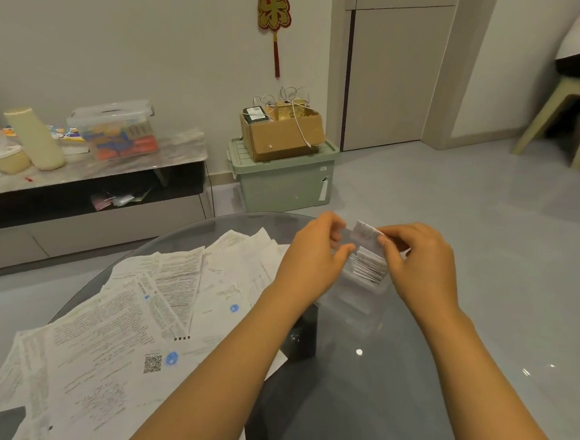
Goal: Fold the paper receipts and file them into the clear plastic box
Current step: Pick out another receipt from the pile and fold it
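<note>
Several folded slips (369, 268) already stand on edge in a row inside the clear box (362, 293), which sits on the glass table (407, 382) right under both hands. So the filing is well begun, but by my reckoning far from finished: a wide, loose heap of flat receipts (159, 300) covers the table's left side, none of them folded yet.

One more folded receipt (367, 230) is held just above the far end of that row, over the box. The right hand (419, 260) pinches its right edge between thumb and curled fingers. The left hand (317, 249) has its fingers curled at the receipt's left end, near the box's far wall; whether it grips the paper, the wall or both is hard to tell from here.

The receipt looks to me about to be slotted in behind the others.
</note>
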Demonstrator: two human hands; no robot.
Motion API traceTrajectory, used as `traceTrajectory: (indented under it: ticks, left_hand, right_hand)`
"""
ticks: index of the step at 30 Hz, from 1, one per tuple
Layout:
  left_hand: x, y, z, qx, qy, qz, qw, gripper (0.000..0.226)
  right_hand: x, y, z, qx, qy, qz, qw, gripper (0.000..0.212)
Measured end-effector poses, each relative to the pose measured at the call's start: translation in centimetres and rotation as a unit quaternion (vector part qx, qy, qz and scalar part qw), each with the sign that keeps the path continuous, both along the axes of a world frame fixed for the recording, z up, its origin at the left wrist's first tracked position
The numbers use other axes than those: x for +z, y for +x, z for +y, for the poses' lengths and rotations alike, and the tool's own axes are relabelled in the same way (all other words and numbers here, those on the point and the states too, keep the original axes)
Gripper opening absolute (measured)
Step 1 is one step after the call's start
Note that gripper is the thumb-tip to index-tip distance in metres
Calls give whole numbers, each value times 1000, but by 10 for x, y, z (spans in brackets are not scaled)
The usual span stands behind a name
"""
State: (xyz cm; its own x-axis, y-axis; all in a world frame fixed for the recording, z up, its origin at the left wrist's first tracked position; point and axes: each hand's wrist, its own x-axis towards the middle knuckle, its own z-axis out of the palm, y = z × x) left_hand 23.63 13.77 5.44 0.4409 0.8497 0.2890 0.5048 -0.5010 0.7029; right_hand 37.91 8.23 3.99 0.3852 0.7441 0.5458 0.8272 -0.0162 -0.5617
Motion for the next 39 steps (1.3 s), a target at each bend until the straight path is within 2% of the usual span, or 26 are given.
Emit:
traceTrajectory:
  ticks: [2,6,10,15,18,21,27,31,35,39]
  left_hand:
    - [-1,6,1,-29,25,64,997,16]
    - [0,18,1,-99,61,171,978,32]
    - [-6,26,6,-144,56,223,963,41]
    - [-15,35,12,-151,92,288,941,37]
    - [-18,34,12,-147,103,291,940,40]
    - [-20,33,9,-144,97,267,948,54]
    - [-16,30,4,-106,47,162,980,31]
    - [-17,32,5,-117,66,194,972,36]
    - [-22,34,6,-128,107,220,961,56]
    - [-25,33,9,-117,119,209,963,46]
  right_hand:
    - [-5,3,2,-24,10,19,999,13]
    - [-13,8,6,-55,17,32,998,10]
    - [-18,10,8,-69,13,42,997,7]
    - [-20,8,9,-82,-5,40,996,11]
    - [-19,6,10,-86,-14,39,995,12]
    - [-17,3,10,-87,-30,38,995,13]
    - [-14,1,12,-102,-114,35,988,17]
    - [-12,1,11,-119,-116,55,985,17]
    - [-13,2,11,-114,-120,72,984,19]
    - [-14,3,11,-116,-116,67,984,19]
